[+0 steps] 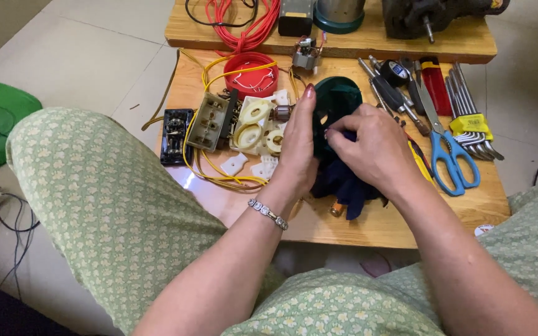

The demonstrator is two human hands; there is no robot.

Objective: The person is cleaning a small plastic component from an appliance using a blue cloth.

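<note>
1. green floral lap nearest cam, low wooden bench (406, 230) beyond.
2. left hand (297, 149) grip spread flat, bracing dark green housing (337, 99) at bench centre.
3. right hand (375, 146) grip pinching dark cloth (344, 186) against it, prob wiping.
4. blue scissors (449, 155) lie right.

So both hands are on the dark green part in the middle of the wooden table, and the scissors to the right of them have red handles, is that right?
Not quite: the head view shows the scissors have blue handles. The rest stands: the left hand and right hand are on the dark green part on the wooden table.

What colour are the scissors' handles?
Blue, on the scissors in the head view.
</note>
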